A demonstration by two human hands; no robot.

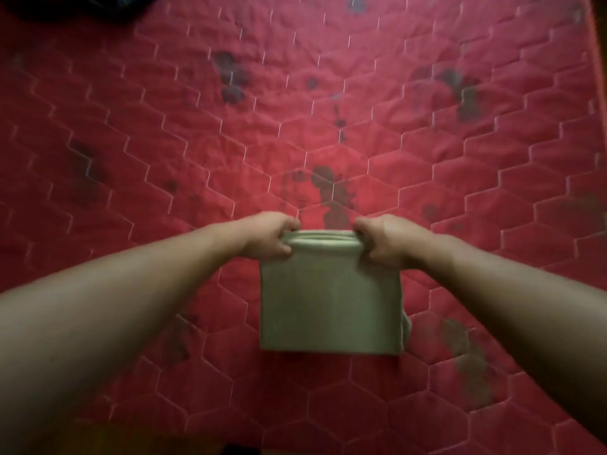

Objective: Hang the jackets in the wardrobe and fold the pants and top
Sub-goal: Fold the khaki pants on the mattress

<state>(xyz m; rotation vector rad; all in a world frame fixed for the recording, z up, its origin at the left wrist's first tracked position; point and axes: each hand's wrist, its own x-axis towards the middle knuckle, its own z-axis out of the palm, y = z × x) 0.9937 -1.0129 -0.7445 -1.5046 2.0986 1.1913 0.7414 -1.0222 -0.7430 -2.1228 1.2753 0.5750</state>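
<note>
Red quilted mattress (427, 159), dark blotches. Folded green garment (328, 300) over it, between hands. Left hand (267, 238) grips top-left corner, right hand (382, 239) top-right. Fingers curled over top fold, thumbs on near face.

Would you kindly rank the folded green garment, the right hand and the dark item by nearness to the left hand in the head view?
1. Folded green garment: gripped by the left hand at its corner.
2. Right hand: on the garment's opposite corner.
3. Dark item: far top-left corner of the view.
</note>
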